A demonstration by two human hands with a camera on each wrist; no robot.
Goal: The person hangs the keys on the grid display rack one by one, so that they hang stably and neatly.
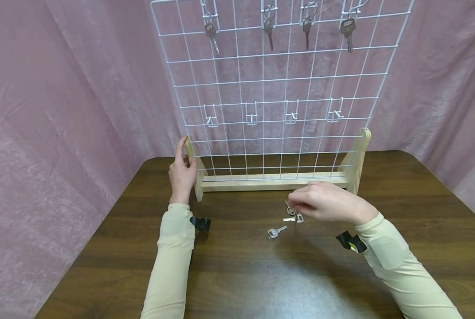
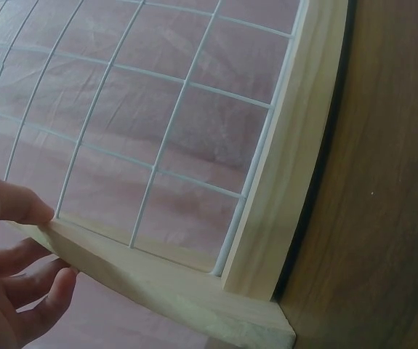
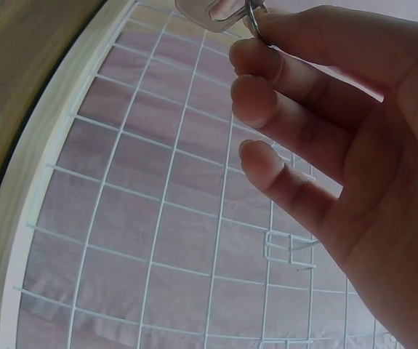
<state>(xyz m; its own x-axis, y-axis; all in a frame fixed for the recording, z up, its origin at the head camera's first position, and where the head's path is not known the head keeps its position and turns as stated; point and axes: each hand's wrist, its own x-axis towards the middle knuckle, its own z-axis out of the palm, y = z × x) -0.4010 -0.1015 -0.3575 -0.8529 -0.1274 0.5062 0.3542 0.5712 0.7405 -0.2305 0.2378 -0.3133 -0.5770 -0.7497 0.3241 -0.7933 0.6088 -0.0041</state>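
Observation:
My left hand (image 1: 182, 177) grips the left wooden upright (image 1: 199, 181) of a stand that holds a white wire grid (image 1: 263, 82). In the left wrist view, the thumb lies on one side of the wood and curled fingers on the other. Over the table, in front of the stand's base, my right hand (image 1: 327, 201) pinches a metal key ring (image 3: 254, 23) between thumb and fingertips. A key (image 3: 209, 10) hangs from this ring, partly cut off by the frame edge. Below the hand lie loose keys, one (image 1: 275, 232) nearer me and another (image 1: 290, 219) beside it.
Several keys on rings, one being a key (image 1: 347, 27) at the right, hang from hooks high on the grid. A lower row of white hooks, including a hook (image 1: 251, 118), bears nothing. The brown wooden table (image 1: 237, 274) stands before a pink curtain (image 1: 81, 88).

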